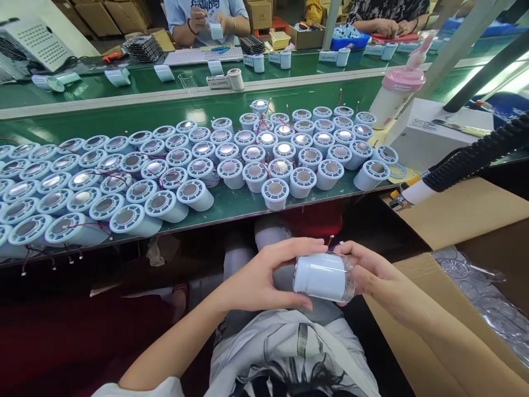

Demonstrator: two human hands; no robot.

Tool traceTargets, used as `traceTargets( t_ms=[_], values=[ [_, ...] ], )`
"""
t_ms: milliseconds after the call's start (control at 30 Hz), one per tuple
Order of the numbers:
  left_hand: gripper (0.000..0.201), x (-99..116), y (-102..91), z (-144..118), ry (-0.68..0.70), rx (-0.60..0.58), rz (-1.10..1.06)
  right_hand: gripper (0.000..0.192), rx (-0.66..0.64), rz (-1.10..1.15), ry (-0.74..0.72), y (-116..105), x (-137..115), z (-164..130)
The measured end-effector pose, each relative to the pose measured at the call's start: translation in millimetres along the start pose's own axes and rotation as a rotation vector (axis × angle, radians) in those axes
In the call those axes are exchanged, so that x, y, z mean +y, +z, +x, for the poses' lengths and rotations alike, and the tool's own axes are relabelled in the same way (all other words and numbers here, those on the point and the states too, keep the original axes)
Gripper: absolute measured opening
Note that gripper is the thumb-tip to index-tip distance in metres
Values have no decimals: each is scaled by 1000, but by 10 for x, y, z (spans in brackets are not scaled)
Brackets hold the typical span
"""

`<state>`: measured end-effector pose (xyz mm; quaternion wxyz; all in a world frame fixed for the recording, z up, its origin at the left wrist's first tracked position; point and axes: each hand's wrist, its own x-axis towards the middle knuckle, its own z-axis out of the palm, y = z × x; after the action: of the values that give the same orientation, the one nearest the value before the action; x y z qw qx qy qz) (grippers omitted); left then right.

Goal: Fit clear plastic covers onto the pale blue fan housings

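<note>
Both hands hold one pale blue cylindrical housing [322,275] with a clear cap on its right end, lying sideways over my lap below the table edge. My left hand [264,275] wraps its left end from above and below. My right hand [372,273] grips the clear right end. Thin red wires poke out above the housing near my fingertips. Several matching pale blue housings [231,171] with shiny round centres and red wires stand packed on the green table [231,207] in front of me.
An open cardboard box [463,220] with clear plastic parts [475,275] sits at my right. A black ribbed hose tool [467,160], a white machine [433,132] and a pink-capped bottle [397,91] stand right. Across a second green bench, two other people handle similar parts.
</note>
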<state>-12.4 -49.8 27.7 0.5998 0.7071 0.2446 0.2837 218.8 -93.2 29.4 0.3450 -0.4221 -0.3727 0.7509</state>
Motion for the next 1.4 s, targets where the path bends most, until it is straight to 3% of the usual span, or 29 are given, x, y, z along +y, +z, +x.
traceTargets(
  t_ms=[433,633,700,800,867,933,1000,1100,1167,1400],
  values=[
    [68,20,-2,-46,50,-14,63,56,-48,175,296,115,36,51],
    [62,38,43,-51,32,25,77,69,-73,64,368,111,55,46],
    [60,75,64,-63,-29,64,46,59,48,-160,218,70,89,37],
    [59,128,81,-78,-165,90,-39,21,270,-635,-324,-22,154,17],
    [59,146,82,-79,-240,79,-104,46,194,-844,-678,-73,188,4],
    [61,153,74,-75,-284,45,-178,62,30,-921,-802,-95,198,-11],
    [66,162,61,-70,-293,14,-222,64,-36,-838,-698,-83,179,-28],
    [77,181,42,-73,-263,11,-185,60,-47,-463,-423,-23,109,-55],
    [77,181,36,-83,-272,11,-167,57,-62,-285,-325,18,62,-65],
    [79,-18,15,-106,-388,-70,-430,64,-14,-258,-223,51,157,36]
  ],
)
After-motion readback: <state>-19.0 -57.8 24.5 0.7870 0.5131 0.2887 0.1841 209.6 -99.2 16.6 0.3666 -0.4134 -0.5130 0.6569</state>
